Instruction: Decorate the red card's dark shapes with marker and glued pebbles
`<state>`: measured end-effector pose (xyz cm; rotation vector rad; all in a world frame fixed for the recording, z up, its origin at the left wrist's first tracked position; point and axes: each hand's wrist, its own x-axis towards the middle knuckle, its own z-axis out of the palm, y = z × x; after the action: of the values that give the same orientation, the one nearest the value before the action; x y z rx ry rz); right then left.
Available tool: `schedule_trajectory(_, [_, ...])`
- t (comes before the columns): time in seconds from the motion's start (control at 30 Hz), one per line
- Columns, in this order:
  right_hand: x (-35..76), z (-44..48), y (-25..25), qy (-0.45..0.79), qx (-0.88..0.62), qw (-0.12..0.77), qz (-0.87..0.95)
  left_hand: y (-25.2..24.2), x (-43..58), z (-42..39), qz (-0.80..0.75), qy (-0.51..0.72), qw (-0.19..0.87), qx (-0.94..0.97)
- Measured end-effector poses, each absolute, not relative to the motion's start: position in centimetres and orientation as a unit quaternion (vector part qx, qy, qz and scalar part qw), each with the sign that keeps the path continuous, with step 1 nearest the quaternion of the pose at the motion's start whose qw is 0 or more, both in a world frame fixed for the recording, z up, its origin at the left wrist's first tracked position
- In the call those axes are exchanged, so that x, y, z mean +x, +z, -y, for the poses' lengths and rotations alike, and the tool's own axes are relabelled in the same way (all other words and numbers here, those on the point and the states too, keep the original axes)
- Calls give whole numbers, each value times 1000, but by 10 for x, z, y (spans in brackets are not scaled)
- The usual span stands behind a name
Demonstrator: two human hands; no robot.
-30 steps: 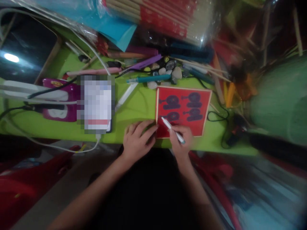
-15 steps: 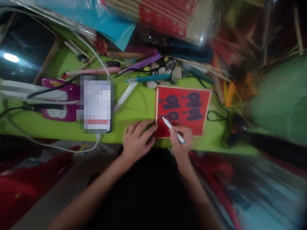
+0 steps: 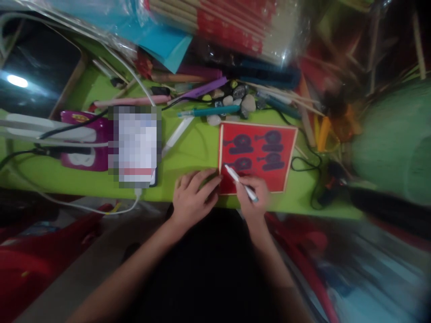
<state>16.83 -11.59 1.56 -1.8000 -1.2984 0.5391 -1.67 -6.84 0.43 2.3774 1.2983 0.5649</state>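
A red panel (image 3: 256, 177) with a pale border lies flat on the green table (image 3: 191, 152), carrying several dark snail-like figures. My right hand (image 3: 253, 195) is closed around a white marker (image 3: 231, 172), whose tip meets the panel near the lower left figure. At the panel's left edge rests my left hand (image 3: 195, 193), palm down with fingers spread, fingertips touching the border and the table.
Left of my hands lies a phone (image 3: 159, 166), its screen blurred out, beside a purple power strip (image 3: 101, 161) with cables. Behind the panel are a teal pen (image 3: 212, 110), small stones (image 3: 248, 103) and wooden sticks. A green rounded object (image 3: 393, 143) stands at right.
The marker and my right hand have shifted slightly left, bringing the tip to the left end of the lower left figure. My left hand stays in place.
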Motion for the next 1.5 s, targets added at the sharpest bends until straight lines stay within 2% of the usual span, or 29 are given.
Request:
schedule_trajectory(0.77, [168, 118, 16, 214, -728, 402, 513, 3, -17, 69, -465, 204, 196, 839])
schedule_trajectory(1.33, [167, 124, 6, 204, -730, 449, 474, 6, -16, 66, -457, 201, 179, 848])
schedule_trajectory(1.5, [169, 125, 5, 199, -733, 426, 491, 5, -16, 67, -457, 209, 172, 847])
